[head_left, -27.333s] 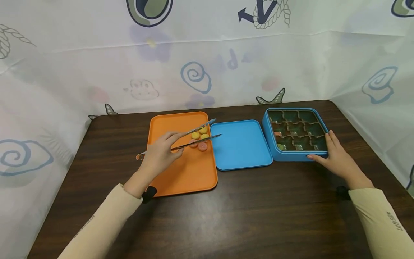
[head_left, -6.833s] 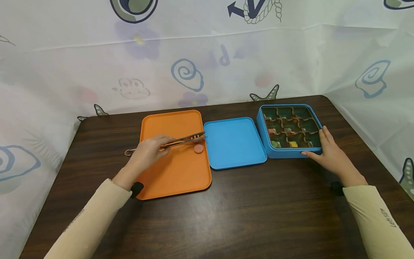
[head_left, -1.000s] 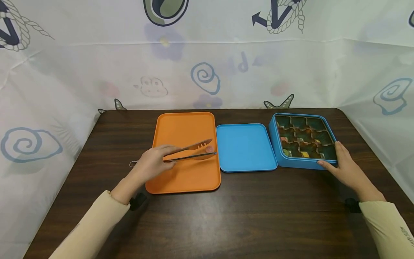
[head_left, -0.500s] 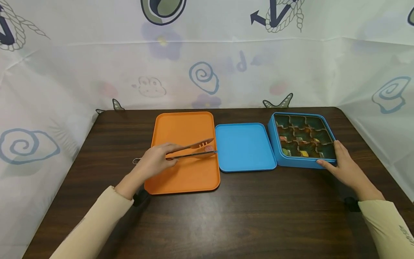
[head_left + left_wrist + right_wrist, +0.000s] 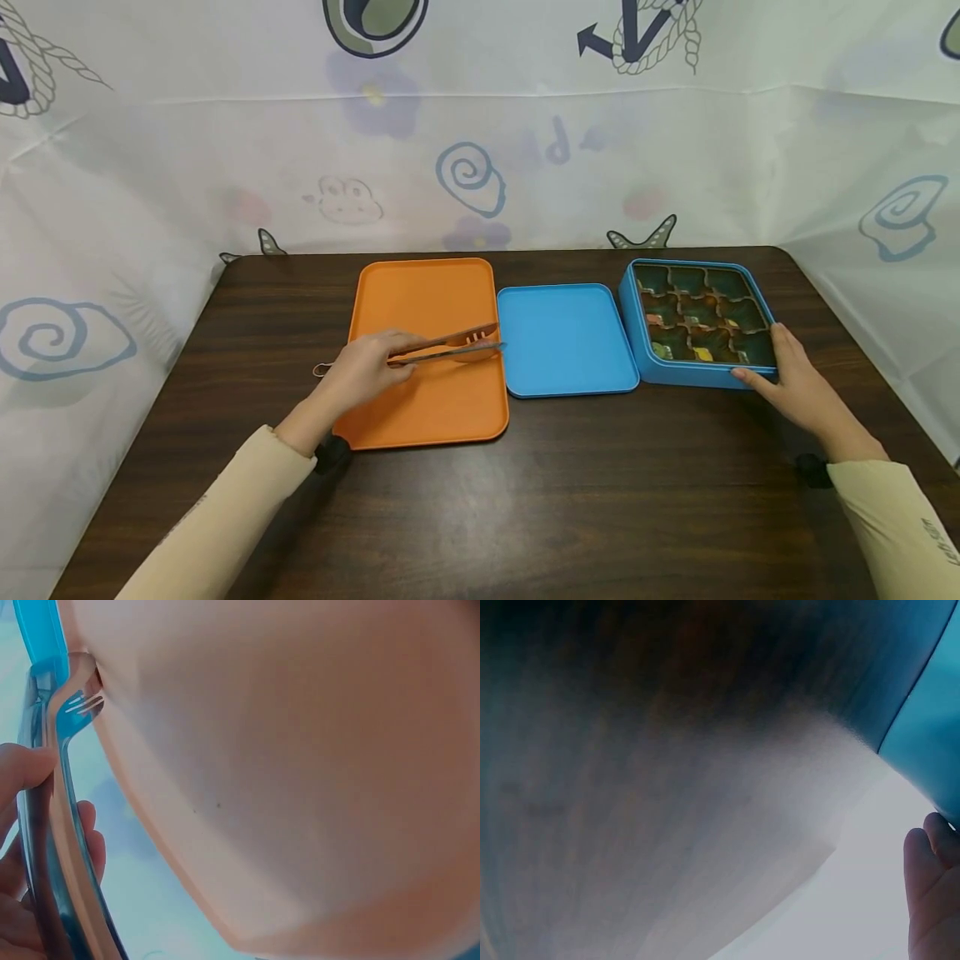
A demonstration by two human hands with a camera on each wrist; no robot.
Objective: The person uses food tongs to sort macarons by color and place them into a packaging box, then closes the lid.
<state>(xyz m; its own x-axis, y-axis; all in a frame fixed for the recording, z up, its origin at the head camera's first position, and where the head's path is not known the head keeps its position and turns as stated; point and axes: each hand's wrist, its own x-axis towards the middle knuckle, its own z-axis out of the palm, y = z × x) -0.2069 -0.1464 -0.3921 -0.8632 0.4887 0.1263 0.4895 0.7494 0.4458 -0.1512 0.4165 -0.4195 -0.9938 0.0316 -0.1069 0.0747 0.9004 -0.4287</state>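
Observation:
My left hand (image 5: 367,367) grips metal tongs (image 5: 442,343) over the right part of the orange tray (image 5: 420,417). The tongs' tips, one with slots like a fork, are drawn close together at the tray's right rim. A small round pink piece between them is mostly hidden. In the left wrist view my thumb presses one arm of the tongs (image 5: 64,825), with fingers on the far side. My right hand (image 5: 806,392) rests at the near right corner of the blue box (image 5: 675,373), thumb on its front wall and straight fingers along its side.
A flat blue tray (image 5: 568,340) lies between the orange tray and the box. The box is divided into several compartments. A yellow piece (image 5: 703,354) and a green piece (image 5: 662,350) sit in its front row, a pink one (image 5: 654,319) behind. A patterned cloth (image 5: 525,167) hangs behind the table.
Over the last second the tongs' tips have closed in around the pink piece. Since the oldest frame, the yellow pieces have left the orange tray, and yellow shows in the box's front middle compartment.

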